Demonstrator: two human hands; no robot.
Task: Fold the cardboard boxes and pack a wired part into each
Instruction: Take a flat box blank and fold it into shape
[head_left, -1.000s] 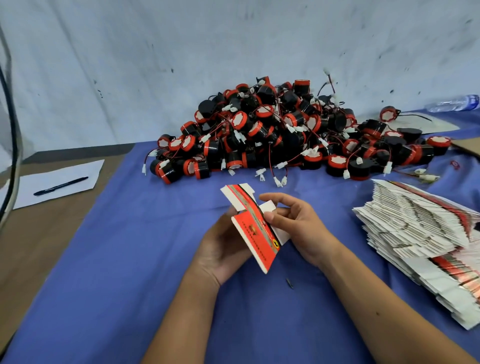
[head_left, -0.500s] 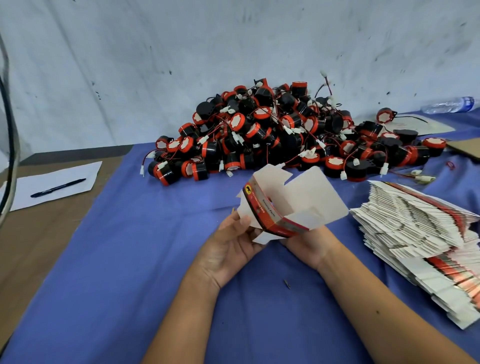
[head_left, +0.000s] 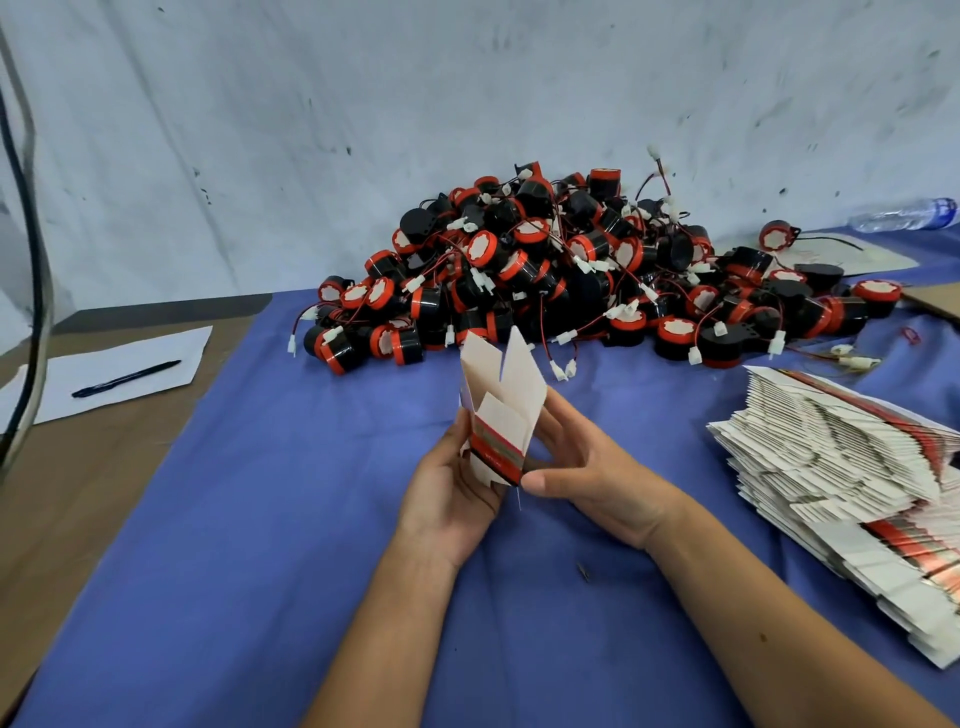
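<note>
Setting: small packing workshop or assembly bench. Evidence: blue cloth over a brown table against a scuffed white wall; bulk pile of black-and-red wired parts; stack of flat unfolded cartons; paper sheet with pen.

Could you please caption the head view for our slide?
Both hands hold a half-opened cardboard box upright before a pile of wired parts.
</note>
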